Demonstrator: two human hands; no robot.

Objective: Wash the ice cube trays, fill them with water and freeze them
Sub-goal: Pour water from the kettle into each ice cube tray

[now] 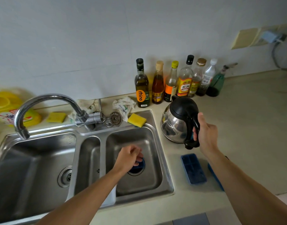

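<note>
The right hand [206, 132] was curled tight round the black handle of the kettle [176, 120], just beside the right edge of the sink [155, 120]. The next job looked like filling, so the kettle should go over the tray [193, 168], which lay flat on the surface [253, 127] near that arm. It would be best to tip slowly, keep the spout low and stop before the water reached the top. Then the tray could be carried with no spills.

The left hand [128, 157] reached down into the right bowl of the sink, fingers bent over a blue thing [137, 168] at the drain. I could not tell if it held that thing or only touched it, or what the thing was. A second tray [215, 176] was mostly hidden behind the right arm. Whether the kettle had water inside could not be seen.
</note>
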